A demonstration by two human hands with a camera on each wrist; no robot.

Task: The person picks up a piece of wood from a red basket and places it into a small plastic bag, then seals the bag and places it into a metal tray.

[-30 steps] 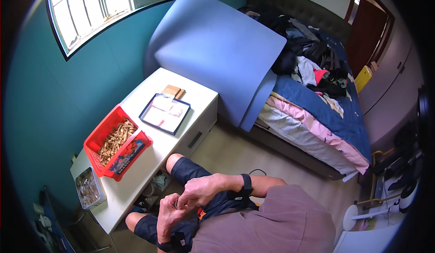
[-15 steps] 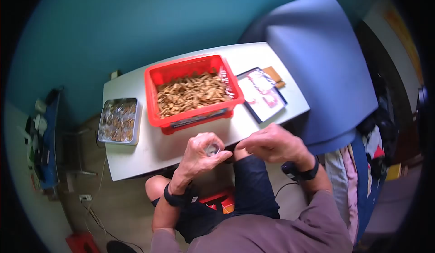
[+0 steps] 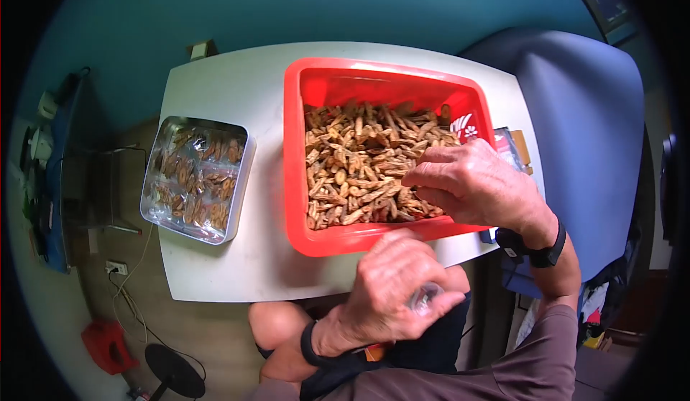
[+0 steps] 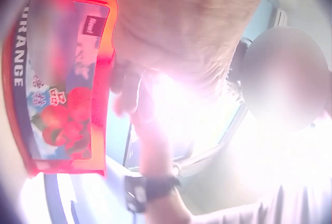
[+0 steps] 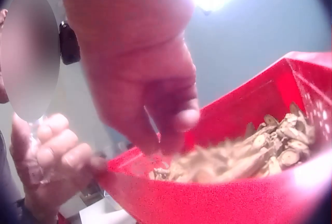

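Note:
My left hand [image 3: 395,286] is curled round a small piece of clear plastic [image 3: 425,298], just in front of the red basket [image 3: 302,239]. The right wrist view shows that same hand [image 5: 52,156] at the left with the plastic in its fingers. Over the basket's right part, my right hand [image 3: 481,185] reaches down to the dried brown slices [image 3: 359,164]. From its own wrist camera, the right hand [image 5: 140,73] has bent fingers spread slightly apart, the tips low over blurred slices [image 5: 223,159]. Nothing shows between them.
A metal tin [image 3: 248,178] holding small clear bags of brown pieces stands on the white table [image 3: 215,272], left of the basket. Behind the right hand lie a partly hidden dark-edged tray and a brown block [image 3: 521,149]. A blue mat [image 3: 589,135] rises at the right.
The head view has turned and come closer to the basket. My right hand has moved from beside the left hand to over the slices; the left still holds the plastic.

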